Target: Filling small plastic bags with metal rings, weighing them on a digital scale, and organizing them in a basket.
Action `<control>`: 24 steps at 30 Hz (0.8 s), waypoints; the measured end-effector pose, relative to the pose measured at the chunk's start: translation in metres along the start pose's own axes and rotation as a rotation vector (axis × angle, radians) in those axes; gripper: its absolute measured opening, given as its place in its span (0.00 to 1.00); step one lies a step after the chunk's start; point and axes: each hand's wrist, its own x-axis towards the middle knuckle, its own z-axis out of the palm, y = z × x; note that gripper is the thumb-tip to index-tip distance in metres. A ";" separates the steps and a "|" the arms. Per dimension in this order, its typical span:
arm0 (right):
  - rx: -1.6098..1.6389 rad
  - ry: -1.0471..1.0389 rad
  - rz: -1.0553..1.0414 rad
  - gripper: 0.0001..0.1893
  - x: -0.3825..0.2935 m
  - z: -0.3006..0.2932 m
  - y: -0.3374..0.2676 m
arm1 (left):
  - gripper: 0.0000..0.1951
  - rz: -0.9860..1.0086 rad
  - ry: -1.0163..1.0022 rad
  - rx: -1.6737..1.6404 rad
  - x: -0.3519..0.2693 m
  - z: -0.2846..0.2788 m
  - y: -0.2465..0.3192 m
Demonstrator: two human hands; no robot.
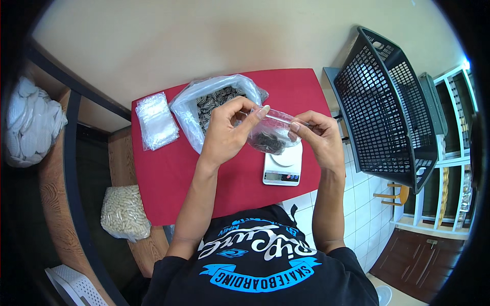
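My left hand (232,128) and my right hand (319,134) each pinch one end of the top edge of a small clear plastic bag (268,139). Dark, striped curved pieces lie in the bottom of this bag, which hangs over the back of a white digital kitchen scale (282,168). The bag hides part of the scale's platform; whether they touch I cannot tell. Behind my left hand, a large open plastic bag (187,107) holds many similar dark striped pieces (224,97). A stack of flat clear bags (156,121) lies at the left on the red tabletop (237,187).
A black perforated plastic basket (383,111) stands to the right beside the table. On the left, a bag of pale, peanut-like pieces (125,212) rests on a wooden surface, and a bag of white pieces (32,122) sits on a shelf. The wall (183,38) borders the table's far side.
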 end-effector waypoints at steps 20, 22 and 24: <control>-0.332 -0.273 0.047 0.07 0.014 0.033 -0.005 | 0.05 0.178 -0.045 0.211 -0.020 -0.004 -0.008; -0.315 -0.278 0.001 0.06 0.016 0.037 -0.003 | 0.05 0.196 -0.039 0.207 -0.023 -0.005 -0.009; -0.306 -0.281 -0.022 0.05 0.017 0.042 0.003 | 0.06 0.215 -0.033 0.204 -0.024 -0.007 -0.010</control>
